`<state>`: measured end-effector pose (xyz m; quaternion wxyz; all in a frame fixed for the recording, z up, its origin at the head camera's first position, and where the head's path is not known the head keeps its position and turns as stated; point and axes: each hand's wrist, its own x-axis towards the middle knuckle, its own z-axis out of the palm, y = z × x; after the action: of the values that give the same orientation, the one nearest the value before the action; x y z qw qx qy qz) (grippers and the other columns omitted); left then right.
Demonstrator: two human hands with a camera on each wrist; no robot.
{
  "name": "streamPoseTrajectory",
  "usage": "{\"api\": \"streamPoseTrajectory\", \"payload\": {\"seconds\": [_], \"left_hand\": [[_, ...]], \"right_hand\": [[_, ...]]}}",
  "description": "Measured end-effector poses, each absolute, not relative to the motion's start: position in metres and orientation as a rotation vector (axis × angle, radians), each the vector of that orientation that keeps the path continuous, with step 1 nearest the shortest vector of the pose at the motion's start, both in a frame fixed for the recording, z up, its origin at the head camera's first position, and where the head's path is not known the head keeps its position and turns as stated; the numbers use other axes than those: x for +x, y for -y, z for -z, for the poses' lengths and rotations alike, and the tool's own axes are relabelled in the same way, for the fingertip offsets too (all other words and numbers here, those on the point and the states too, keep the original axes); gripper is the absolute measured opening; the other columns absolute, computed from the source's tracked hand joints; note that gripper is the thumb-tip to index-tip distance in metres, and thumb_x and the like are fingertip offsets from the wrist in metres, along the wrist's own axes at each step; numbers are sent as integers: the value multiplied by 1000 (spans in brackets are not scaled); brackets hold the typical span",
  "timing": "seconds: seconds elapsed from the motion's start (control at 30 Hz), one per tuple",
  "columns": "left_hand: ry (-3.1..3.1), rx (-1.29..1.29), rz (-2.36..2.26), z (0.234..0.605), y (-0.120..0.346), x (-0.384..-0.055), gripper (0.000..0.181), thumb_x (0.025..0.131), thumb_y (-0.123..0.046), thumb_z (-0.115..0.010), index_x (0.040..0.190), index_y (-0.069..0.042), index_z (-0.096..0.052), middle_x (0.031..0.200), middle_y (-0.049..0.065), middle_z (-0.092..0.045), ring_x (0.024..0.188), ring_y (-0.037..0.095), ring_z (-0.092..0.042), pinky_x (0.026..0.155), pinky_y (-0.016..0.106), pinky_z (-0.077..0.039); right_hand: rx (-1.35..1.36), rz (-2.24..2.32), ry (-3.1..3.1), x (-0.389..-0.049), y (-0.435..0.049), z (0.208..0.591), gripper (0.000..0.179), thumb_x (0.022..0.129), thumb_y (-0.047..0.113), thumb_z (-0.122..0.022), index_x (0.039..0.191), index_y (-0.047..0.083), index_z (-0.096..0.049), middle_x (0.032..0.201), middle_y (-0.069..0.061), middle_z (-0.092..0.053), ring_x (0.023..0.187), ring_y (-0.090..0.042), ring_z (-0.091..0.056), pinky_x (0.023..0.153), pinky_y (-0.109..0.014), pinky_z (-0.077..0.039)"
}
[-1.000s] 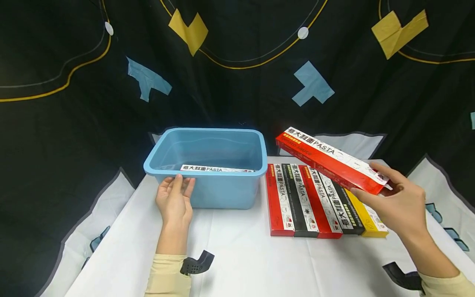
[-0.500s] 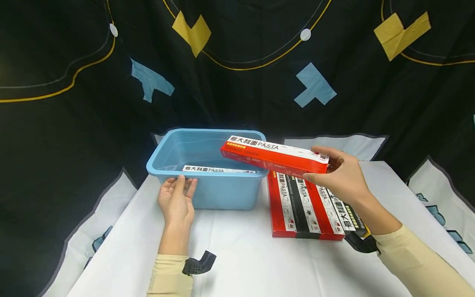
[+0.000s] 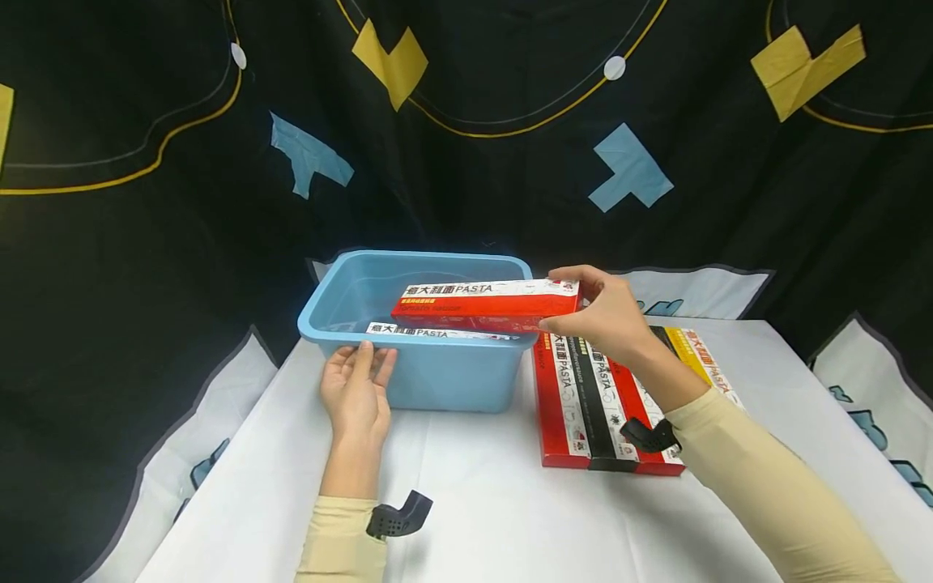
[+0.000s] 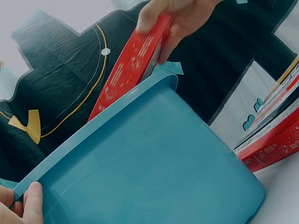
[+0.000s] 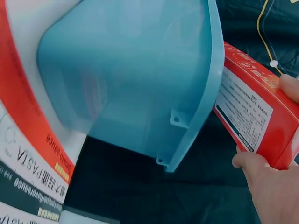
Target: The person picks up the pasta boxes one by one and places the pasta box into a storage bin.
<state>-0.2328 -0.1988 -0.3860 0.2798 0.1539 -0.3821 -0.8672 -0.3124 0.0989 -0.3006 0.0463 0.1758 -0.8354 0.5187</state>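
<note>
My right hand (image 3: 601,312) pinches the right end of a red pasta box (image 3: 484,308), labelled tomato sauce. The box lies nearly level above the opening of a blue plastic bin (image 3: 437,376), its right end reaching past the bin's right rim. With thumb and fingers, my left hand (image 3: 357,397) grips the bin's front rim near the left corner. Inside the bin, a white-topped pasta box (image 3: 445,333) shows just behind the front wall; its lower part is hidden. In the right wrist view, the held box (image 5: 252,102) shows its white printed underside panel.
To the right of the bin, several pasta boxes lie side by side on the white table (image 3: 496,502): a red box (image 3: 564,437), a black box (image 3: 612,445) and a yellow box (image 3: 692,356) among them. My right forearm covers part of this row. A dark curtain (image 3: 466,194) hangs behind.
My right hand has carried the red pasta box leftward from above the row to over the bin, and the box has turned nearly level. The left hand stays on the rim.
</note>
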Motion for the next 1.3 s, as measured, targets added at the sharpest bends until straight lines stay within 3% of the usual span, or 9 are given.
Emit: {"api": "streamPoseTrajectory", "payload": {"seconds": [0.47, 0.93, 1.3], "left_hand": [[999, 400, 2327, 386, 198, -234, 34, 94, -16, -65, 120, -4, -47, 122, 15, -51, 101, 21, -62, 90, 33, -58], [1002, 413, 2324, 383, 197, -233, 30, 97, -13, -60, 121, -5, -45, 123, 15, -49, 103, 21, -61, 91, 32, -57], [1018, 412, 2319, 384, 197, -232, 28, 97, -12, -60, 118, -5, -44, 121, 14, -49, 103, 20, -61, 92, 31, -57]], "right_hand": [[658, -1586, 2769, -351, -49, 306, 72, 61, 37, -92, 125, 24, -62, 119, 3, -59, 107, -22, -55, 72, -36, -63], [830, -1331, 2961, -360, -12, 305, 69, 64, 33, -92, 125, 22, -62, 121, 2, -56, 108, -24, -51, 73, -37, -63], [948, -1181, 3073, -360, 4, 306, 60, 74, 21, -86, 129, 16, -61, 122, 0, -59, 105, -24, -55, 79, -35, -62]]}}
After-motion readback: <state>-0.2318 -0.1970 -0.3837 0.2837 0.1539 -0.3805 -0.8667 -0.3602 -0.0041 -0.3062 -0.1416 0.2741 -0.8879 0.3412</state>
